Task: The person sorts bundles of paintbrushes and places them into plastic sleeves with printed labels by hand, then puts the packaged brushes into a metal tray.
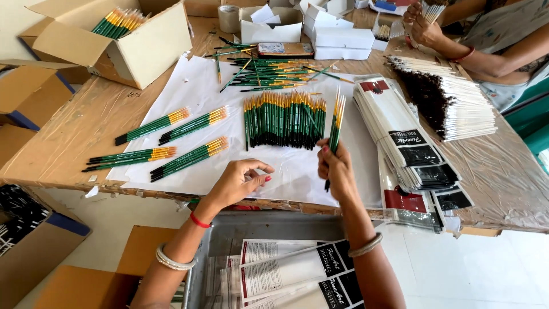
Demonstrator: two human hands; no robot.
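Fingers of the right hand (337, 169) pinch a small bunch of green brushes (335, 127), held upright with the yellow ends up. Left hand (240, 182) fingers loosely curled, thumb and forefinger nearly meeting, holding nothing, hovering over the white paper sheet (189, 86).

Landmark = the row of green brushes (284, 120) laid side by side in the middle of the sheet:
- held bunch is just beside the row's right end, close to it; cannot tell if touching.
- left hand is near, on the person's side of the row and left of it.
- four small bundles (166, 143) lie left of the row, apart from each other, all angled.
- loose scattered brushes (269, 71) lie beyond the row, far side of the table.
- stack of flat white sleeves with dark panels (400, 137) sits just right of the row, fanned toward the table edge.
- pile of white-handled brushes (457, 106) further right, in front of another person's hands (423, 26).
- open cardboard box with more green brushes (120, 40) far left, beyond the row.
- small white boxes (337, 37) and a tape roll (229, 17) at the far edge.

Between row and hands: bare paper only. More printed sleeves (291, 272) sit in a grey tray below the table edge.
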